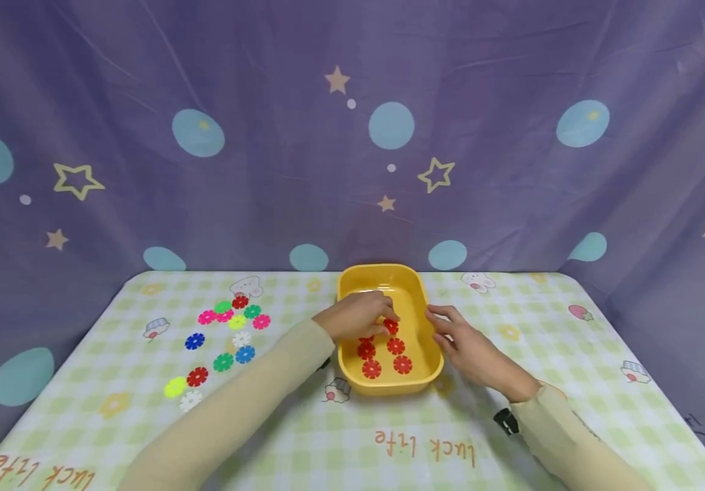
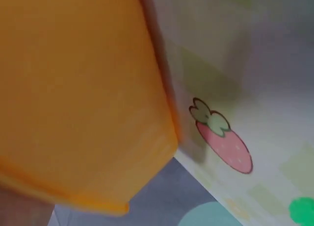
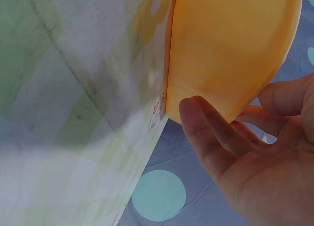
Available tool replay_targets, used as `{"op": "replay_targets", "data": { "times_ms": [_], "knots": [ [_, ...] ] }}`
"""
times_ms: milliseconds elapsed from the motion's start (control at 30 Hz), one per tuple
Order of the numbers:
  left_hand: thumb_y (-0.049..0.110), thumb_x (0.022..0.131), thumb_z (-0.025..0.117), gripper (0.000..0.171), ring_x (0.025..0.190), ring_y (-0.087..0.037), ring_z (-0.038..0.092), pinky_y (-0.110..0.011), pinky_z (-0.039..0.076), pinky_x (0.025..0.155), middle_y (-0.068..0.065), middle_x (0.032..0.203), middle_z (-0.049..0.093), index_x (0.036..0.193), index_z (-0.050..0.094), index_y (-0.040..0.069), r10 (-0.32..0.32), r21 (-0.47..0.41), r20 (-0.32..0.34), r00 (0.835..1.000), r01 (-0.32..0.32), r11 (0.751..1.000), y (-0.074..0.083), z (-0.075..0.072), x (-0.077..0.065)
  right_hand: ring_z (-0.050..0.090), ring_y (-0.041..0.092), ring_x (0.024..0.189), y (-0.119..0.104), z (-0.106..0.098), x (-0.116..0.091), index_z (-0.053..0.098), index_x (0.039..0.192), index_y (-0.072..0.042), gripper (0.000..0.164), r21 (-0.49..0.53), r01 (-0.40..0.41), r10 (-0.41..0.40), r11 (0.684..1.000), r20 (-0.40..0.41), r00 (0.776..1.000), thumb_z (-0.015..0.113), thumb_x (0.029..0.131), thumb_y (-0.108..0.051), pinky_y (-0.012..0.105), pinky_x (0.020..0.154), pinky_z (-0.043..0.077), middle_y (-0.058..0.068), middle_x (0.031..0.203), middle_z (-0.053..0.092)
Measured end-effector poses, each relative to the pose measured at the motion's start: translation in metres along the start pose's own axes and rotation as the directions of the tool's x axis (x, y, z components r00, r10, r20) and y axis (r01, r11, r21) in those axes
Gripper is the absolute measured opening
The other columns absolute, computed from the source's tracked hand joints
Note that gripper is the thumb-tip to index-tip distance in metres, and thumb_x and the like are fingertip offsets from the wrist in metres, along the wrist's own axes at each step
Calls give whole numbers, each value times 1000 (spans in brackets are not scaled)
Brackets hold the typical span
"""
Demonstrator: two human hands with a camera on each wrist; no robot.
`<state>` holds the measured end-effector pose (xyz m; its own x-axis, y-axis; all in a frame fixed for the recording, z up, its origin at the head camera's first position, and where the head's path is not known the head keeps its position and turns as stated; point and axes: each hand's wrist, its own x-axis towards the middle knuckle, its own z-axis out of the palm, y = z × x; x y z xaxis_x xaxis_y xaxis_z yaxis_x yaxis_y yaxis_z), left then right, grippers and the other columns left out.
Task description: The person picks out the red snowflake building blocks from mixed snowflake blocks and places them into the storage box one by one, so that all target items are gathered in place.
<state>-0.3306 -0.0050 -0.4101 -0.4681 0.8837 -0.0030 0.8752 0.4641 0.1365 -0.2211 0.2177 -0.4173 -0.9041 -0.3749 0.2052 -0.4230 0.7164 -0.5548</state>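
Note:
A yellow plastic tray (image 1: 414, 327) stands on the table, holding several red snowflake discs (image 1: 396, 346) in two rough columns. My left hand (image 1: 358, 315) reaches over its left side, with thumb and fingers pinching a red snowflake disc (image 1: 391, 326) inside, close above the tray floor. In the left wrist view the tray's outer wall (image 2: 83, 88) fills much of the picture and hides the fingers. At the right side, my right hand (image 1: 466, 346) has its fingertips against the rim and outer wall. Its fingers (image 3: 201, 128) look relaxed and slightly bent in the right wrist view.
Left of the tray, several snowflake discs in mixed colours lie scattered, among them a dark blue one (image 1: 195, 341), a green one (image 1: 223, 362) and a white one (image 1: 191, 400). A green-and-white checked cloth (image 1: 414, 423) covers the table. Behind it hangs a purple curtain (image 1: 266, 204).

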Motion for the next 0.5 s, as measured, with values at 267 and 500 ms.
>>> {"op": "replay_targets", "data": {
  "times_ms": [267,500],
  "knots": [
    [12,86,70,22,87,-10,49,-17,42,78,10,100,62,105,75,22,27,101,71,997,-35,994,0,0,9,54,26,114,-3,-3,0,43,138,3,44,-10,-31,31,999,9,999,52,96,-4,43,92,44,13,144,35],
    [11,87,69,27,98,-13,50,-24,43,87,3,108,60,113,71,16,7,35,-69,998,-5,999,-5,-19,-19,46,28,123,-1,-3,-1,44,137,3,43,-34,-20,20,999,-9,1000,52,96,-4,46,96,40,13,143,37]
  ]
}}
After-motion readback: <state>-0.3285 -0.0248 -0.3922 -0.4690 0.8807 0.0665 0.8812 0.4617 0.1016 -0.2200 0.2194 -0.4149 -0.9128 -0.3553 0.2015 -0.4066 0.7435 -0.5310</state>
